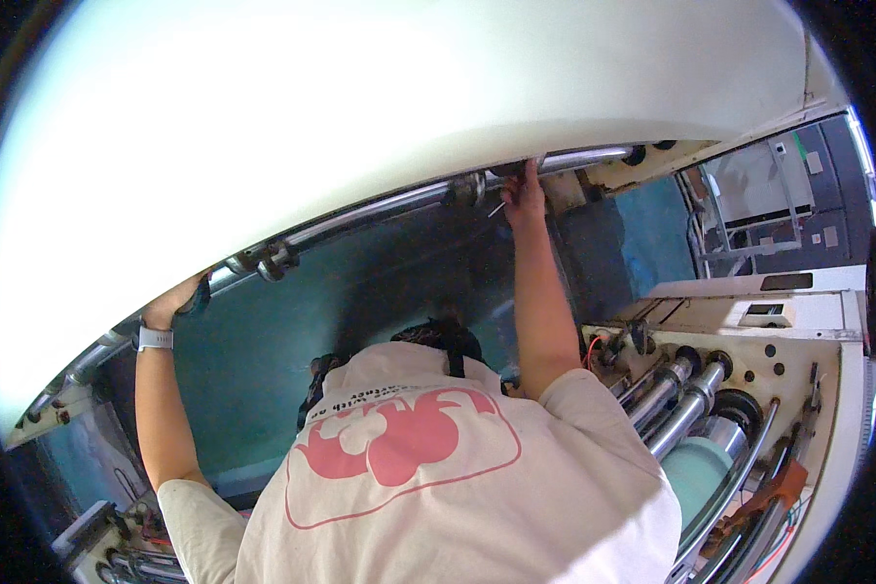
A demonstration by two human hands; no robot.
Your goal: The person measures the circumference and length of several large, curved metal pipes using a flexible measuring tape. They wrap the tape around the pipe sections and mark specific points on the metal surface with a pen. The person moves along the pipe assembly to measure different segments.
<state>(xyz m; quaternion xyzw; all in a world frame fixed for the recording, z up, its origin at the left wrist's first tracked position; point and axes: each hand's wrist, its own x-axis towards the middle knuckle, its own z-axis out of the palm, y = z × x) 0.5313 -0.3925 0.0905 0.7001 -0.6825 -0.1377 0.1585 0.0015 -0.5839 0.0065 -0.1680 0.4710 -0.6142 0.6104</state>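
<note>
A long metal bar (380, 207) runs below a large white curved surface (360, 88), with dark collars (469, 188) fitted along it. At the left, my left hand (170, 304) reaches up to the bar beside a dark part (198, 296); its fingers are mostly hidden there. My right hand (524, 199) is raised to the bar's right part, just right of a collar. Its fingers are curled in, and a thin metal rod (497, 208) sticks out of them to the left. One finger points up against a dark part on the bar.
To the right stands a machine frame with metal rollers (686, 404) and a pale green roll (696, 472). More rollers (136, 563) lie at the lower left. Teal floor (263, 360) shows below the bar. A white cabinet (749, 292) stands farther right.
</note>
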